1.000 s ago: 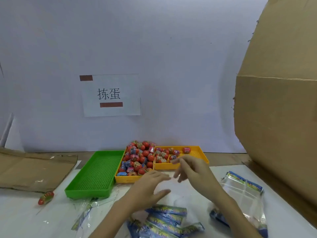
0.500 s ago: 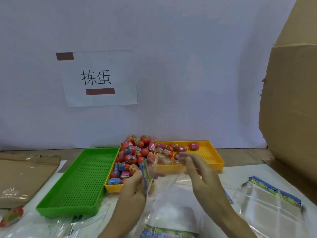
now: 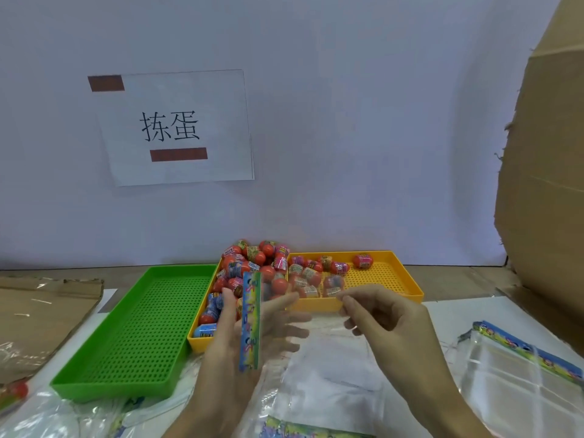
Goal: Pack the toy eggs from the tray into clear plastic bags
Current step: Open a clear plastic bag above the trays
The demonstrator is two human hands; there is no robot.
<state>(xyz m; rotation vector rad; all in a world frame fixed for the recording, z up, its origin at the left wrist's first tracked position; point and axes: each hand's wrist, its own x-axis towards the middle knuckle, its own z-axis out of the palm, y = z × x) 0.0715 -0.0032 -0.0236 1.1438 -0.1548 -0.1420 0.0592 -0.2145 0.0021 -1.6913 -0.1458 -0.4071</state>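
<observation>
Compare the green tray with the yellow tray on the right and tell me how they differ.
The green tray holds no eggs that I can see; the yellow tray on the right holds several toy eggs, gathered at its left end. The green tray runs lengthwise away from the person, while the yellow tray lies crosswise along the wall. The green tray reaches nearer the person; the yellow tray sits farther back. Both are shallow rectangular plastic trays with perforated floors.

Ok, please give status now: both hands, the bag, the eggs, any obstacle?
Left hand holds clear plastic bag by its colourful printed strip; right hand pinches its far edge. Red toy eggs all in yellow perforated trays. No obstacle seen.
</observation>
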